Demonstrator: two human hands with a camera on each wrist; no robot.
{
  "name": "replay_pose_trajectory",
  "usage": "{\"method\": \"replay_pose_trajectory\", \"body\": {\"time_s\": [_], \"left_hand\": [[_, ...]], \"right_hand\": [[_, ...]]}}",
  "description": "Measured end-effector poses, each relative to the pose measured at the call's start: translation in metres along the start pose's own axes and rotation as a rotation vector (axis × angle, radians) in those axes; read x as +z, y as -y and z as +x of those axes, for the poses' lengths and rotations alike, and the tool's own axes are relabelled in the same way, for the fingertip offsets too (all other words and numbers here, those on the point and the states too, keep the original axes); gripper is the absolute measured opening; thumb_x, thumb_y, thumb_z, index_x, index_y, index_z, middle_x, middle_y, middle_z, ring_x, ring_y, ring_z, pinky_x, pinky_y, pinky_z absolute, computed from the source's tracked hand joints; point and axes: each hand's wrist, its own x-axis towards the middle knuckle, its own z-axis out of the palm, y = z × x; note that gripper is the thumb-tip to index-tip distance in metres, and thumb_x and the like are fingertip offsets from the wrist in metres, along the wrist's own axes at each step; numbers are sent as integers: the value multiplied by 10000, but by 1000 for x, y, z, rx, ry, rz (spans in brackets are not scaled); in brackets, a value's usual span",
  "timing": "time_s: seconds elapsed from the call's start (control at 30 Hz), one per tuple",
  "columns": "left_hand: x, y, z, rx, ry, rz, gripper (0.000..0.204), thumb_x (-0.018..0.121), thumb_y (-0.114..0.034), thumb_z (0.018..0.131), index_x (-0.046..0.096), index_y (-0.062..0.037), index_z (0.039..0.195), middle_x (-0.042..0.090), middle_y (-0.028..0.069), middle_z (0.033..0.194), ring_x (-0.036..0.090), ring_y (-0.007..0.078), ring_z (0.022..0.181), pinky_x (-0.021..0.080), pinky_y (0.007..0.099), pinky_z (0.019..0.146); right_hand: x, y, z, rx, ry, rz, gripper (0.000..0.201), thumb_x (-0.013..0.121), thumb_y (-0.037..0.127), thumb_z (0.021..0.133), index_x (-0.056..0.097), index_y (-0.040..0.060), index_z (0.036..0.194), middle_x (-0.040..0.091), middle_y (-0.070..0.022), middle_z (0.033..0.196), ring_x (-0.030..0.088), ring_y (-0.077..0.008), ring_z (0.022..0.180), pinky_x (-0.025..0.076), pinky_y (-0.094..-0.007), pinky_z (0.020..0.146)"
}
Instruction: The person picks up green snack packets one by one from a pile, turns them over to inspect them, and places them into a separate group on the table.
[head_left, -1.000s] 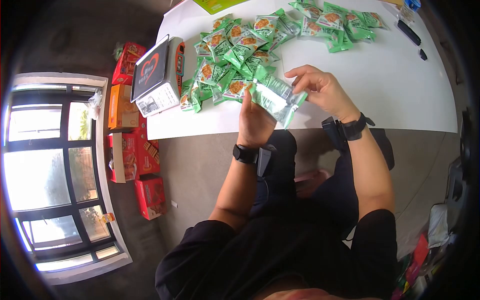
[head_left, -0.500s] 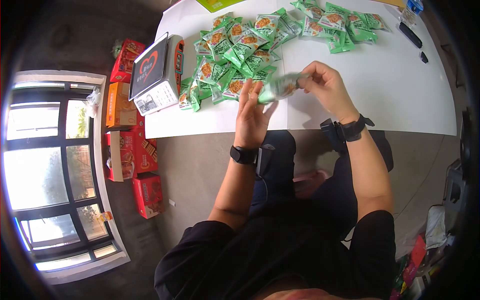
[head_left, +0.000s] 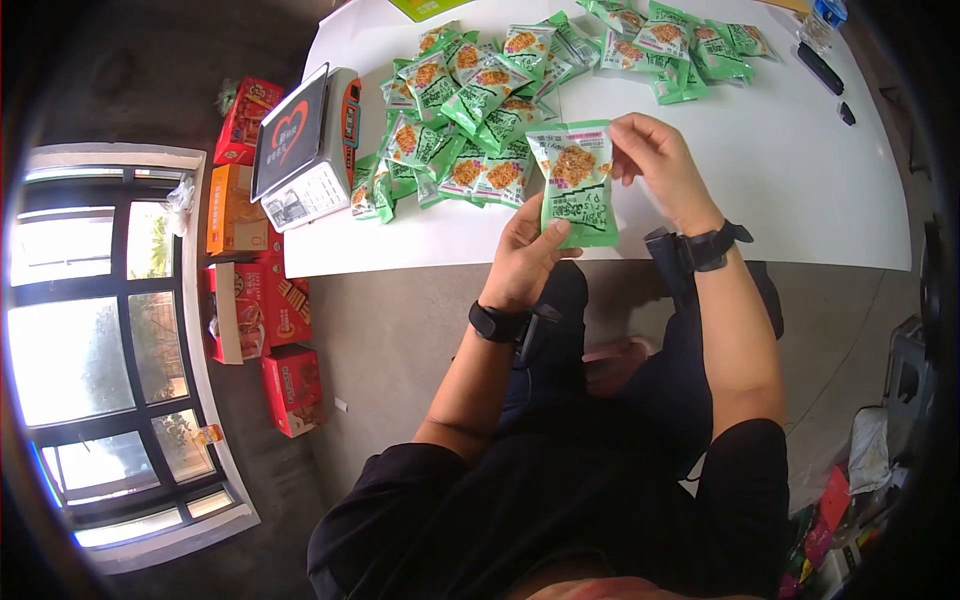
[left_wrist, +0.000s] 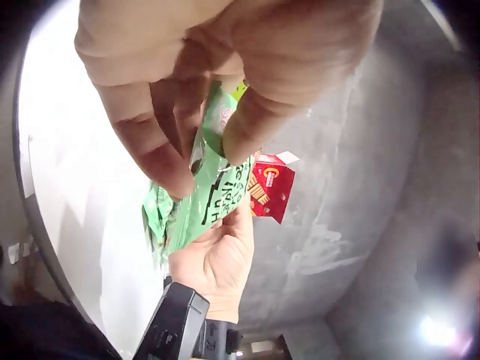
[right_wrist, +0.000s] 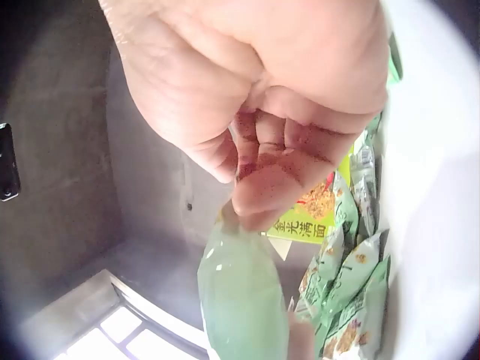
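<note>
A green snack packet (head_left: 578, 185) is held up over the table's near edge, its printed front with a noodle-cake picture facing the head camera. My left hand (head_left: 525, 258) grips the packet's lower left end, thumb across the front; the left wrist view shows that thumb and the fingers on either side of it. At the upper right corner my right hand (head_left: 662, 170) pinches the packet's edge between thumb and fingers, also seen in the right wrist view. Behind lies a heap of matching green packets (head_left: 490, 90).
A second, smaller group of green packets (head_left: 665, 38) lies farther right on the white table (head_left: 740, 180). At the left edge stands a white scale-like device (head_left: 310, 150). A plastic bottle (head_left: 826, 20) and a black marker-like object (head_left: 820, 70) are at the back right. Red boxes (head_left: 293, 390) sit on the floor.
The packet has turned over between my hands, from its silvery back to its printed front, and now stands more upright. My left hand has shifted right and slightly down to its lower end.
</note>
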Motion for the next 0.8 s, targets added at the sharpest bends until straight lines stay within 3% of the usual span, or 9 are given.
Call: {"method": "replay_pose_trajectory", "body": {"time_s": [0.17,0.23,0.33,0.43,0.47,0.63,0.7,0.73,0.8], "left_hand": [[-1,-8,5,76,-103,17,346,550,-70,945,510,-38,1287,632,73,1141,616,169,965,498,328,803],[-10,-14,10,162,-124,-33,325,543,-57,942,532,-39,1267,634,72,1136,614,172,968,483,329,814],[-27,-25,19,278,-232,-59,310,506,-42,950,524,-22,1259,629,90,1124,621,171,966,531,309,820],[-49,-40,31,410,-318,-55,260,501,-34,949,532,-5,1205,623,92,1112,626,175,957,535,303,822],[-66,-43,36,420,-287,-54,295,520,-38,945,527,-45,1240,631,75,1105,632,164,952,541,302,797],[-83,-65,54,437,-404,35,256,505,9,928,513,34,1183,624,111,1050,634,186,932,541,320,841],[-89,-67,59,460,-488,54,321,510,28,917,489,47,1236,571,151,1156,625,212,956,517,313,875],[-104,-60,62,543,-571,386,395,532,37,900,460,55,1288,474,196,1281,590,219,995,482,302,895],[-119,-48,64,579,-553,428,439,550,29,894,441,48,1319,443,207,1308,567,210,1005,470,300,896]], "right_hand": [[-59,-12,22,-198,-288,-514,249,639,272,916,682,42,1002,668,-20,845,633,-141,725,508,-254,641],[-75,-5,24,-235,-542,-890,229,660,260,884,697,59,990,672,-70,1014,641,-228,856,520,-314,761],[-92,-18,31,-354,-607,-1152,234,671,240,855,699,74,1018,616,-105,1190,575,-320,1046,480,-380,899],[-91,-28,36,-386,-526,-1317,256,679,231,838,696,65,1031,555,-122,1302,507,-351,1138,433,-399,979],[-90,-31,37,-384,-526,-1316,256,679,231,838,696,65,1031,555,-122,1302,507,-351,1138,433,-399,979],[-85,-49,45,-348,-454,-1559,297,670,204,831,671,27,1070,532,-103,1345,511,-338,1123,459,-391,953],[-86,-51,50,-358,-460,-1549,291,665,184,832,668,28,1078,545,-85,1330,519,-321,1111,469,-392,930],[-87,-51,51,-366,-469,-1543,286,659,165,834,665,29,1085,559,-68,1315,527,-304,1099,479,-393,907],[-83,-47,50,-418,-487,-1516,270,661,135,827,668,36,1078,595,-54,1253,547,-283,1059,487,-389,878]]}}
